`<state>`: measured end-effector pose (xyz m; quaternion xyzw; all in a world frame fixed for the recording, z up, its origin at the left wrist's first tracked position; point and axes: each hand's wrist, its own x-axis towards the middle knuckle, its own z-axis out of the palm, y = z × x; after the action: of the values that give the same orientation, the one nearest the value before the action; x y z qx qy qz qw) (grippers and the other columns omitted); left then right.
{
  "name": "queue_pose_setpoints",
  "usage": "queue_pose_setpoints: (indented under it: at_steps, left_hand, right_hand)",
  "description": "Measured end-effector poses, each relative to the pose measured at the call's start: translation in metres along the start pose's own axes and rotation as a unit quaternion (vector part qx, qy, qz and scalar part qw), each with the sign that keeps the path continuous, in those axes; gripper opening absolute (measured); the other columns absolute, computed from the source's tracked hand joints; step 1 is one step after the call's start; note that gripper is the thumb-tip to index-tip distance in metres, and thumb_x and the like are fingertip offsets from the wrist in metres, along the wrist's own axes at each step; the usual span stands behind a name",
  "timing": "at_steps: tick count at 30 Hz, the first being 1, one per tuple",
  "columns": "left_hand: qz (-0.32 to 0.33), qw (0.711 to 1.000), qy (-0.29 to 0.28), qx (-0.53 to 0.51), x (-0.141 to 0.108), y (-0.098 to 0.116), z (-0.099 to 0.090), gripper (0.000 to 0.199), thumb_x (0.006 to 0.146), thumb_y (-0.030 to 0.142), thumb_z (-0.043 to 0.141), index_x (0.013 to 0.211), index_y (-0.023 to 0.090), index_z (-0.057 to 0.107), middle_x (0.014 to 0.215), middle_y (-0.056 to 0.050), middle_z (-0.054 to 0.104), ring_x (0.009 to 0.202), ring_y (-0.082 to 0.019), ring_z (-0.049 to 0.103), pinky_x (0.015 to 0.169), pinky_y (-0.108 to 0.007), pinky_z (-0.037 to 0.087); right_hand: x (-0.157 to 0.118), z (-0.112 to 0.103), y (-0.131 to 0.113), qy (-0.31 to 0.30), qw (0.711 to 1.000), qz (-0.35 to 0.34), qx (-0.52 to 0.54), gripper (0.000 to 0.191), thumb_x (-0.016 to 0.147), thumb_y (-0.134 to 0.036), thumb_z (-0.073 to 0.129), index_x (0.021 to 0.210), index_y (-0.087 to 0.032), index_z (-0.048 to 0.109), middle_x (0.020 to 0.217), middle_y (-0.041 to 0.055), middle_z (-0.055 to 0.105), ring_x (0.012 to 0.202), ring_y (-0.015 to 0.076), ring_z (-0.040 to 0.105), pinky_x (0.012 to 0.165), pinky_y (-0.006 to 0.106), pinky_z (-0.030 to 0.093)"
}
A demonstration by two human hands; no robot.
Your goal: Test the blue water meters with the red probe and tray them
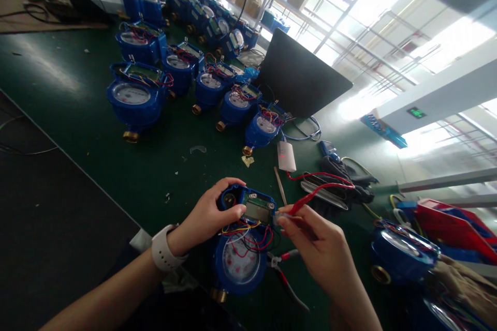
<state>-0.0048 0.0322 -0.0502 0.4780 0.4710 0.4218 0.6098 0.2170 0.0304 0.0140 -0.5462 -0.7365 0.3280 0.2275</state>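
Observation:
A blue water meter (238, 264) with a round dial sits at the table's near edge, its brass fitting pointing toward me. Its upper housing is open and shows a green circuit board with a grey display (257, 212); coloured wires hang loose over the dial. My left hand (212, 212) grips the housing's left side, thumb beside the display. With thumb and fingers pinched, my right hand (310, 232) holds the end of a red cable (305, 200) against the housing's right side. The cable's tip is partly hidden by the fingers.
Several blue meters (134, 95) stand in rows behind. A white box (286, 156) with a red light joins the red cable. Pliers (285, 279) lie right of the meter, tweezers (280, 186) beyond. A black laptop (301, 75), a dark pouch (330, 191) and a red bin (454, 225) are farther right.

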Motion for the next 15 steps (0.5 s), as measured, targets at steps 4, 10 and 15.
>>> queue_pose_setpoints:
  at_steps: [4, 10, 15]
  left_hand:
    - [-0.001, 1.0, -0.005, 0.005, 0.0005, -0.0005, -0.0003, 0.042, 0.076, 0.035, 0.062, 0.116, 0.022, 0.056, 0.113, -0.007, 0.064, 0.103, -0.028, 0.062, 0.087, -0.043, 0.052]
    - [-0.002, 1.0, -0.003, 0.01, 0.0003, 0.0012, 0.0006, 0.043, 0.076, 0.035, 0.062, 0.116, 0.021, 0.056, 0.114, -0.008, 0.064, 0.104, -0.028, 0.062, 0.089, -0.045, 0.051]
    - [0.001, 1.0, -0.001, 0.01, 0.0007, 0.0021, 0.0004, 0.044, 0.075, 0.036, 0.062, 0.116, 0.021, 0.056, 0.115, -0.009, 0.064, 0.104, -0.029, 0.062, 0.09, -0.045, 0.051]
  right_hand:
    - [-0.0009, 0.0005, -0.0002, 0.001, 1.0, 0.005, 0.004, 0.015, 0.093, -0.033, 0.059, 0.097, -0.02, 0.066, 0.082, 0.0048, 0.073, 0.067, 0.0176, 0.07, 0.055, 0.025, 0.058]
    - [-0.0016, 0.001, 0.0011, 0.0, 1.0, 0.01, 0.007, 0.015, 0.092, -0.033, 0.06, 0.097, -0.02, 0.067, 0.083, 0.0045, 0.073, 0.068, 0.0185, 0.071, 0.056, 0.025, 0.058]
    - [-0.0013, 0.001, 0.0011, -0.007, 1.0, 0.013, 0.012, 0.016, 0.092, -0.033, 0.06, 0.098, -0.02, 0.067, 0.083, 0.0052, 0.073, 0.068, 0.0186, 0.071, 0.056, 0.026, 0.059]
